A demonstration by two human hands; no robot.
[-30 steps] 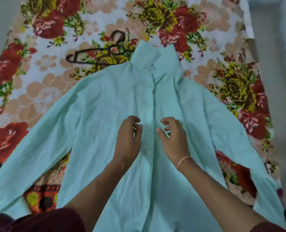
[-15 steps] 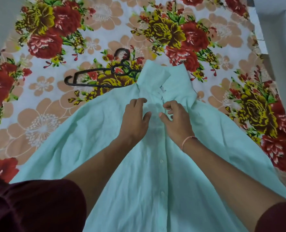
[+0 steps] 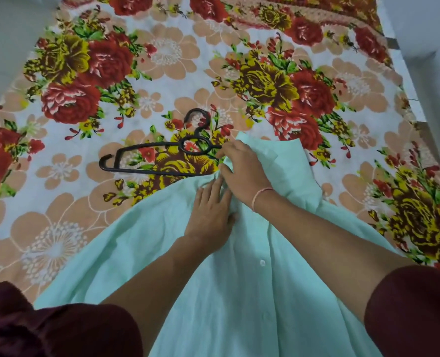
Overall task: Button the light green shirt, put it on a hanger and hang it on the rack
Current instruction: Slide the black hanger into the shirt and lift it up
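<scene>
The light green shirt lies front up on the flowered bedsheet, its collar pointing away from me. A white button shows closed on the placket. My left hand rests flat on the cloth just below the collar, fingers straight. My right hand reaches across the collar and pinches its left edge between thumb and fingers. A black hanger lies on the sheet just left of the collar, its right end hidden under the shirt, close to my right fingertips.
The bedsheet with red and yellow flowers covers the bed. Grey wall or floor shows past the right edge, and grey floor at the far left. My dark red sleeves fill the bottom corners. No rack is in view.
Both hands moved up the placket from the middle of the shirt to the collar. The right hand crossed over and took hold of the collar's left edge.
</scene>
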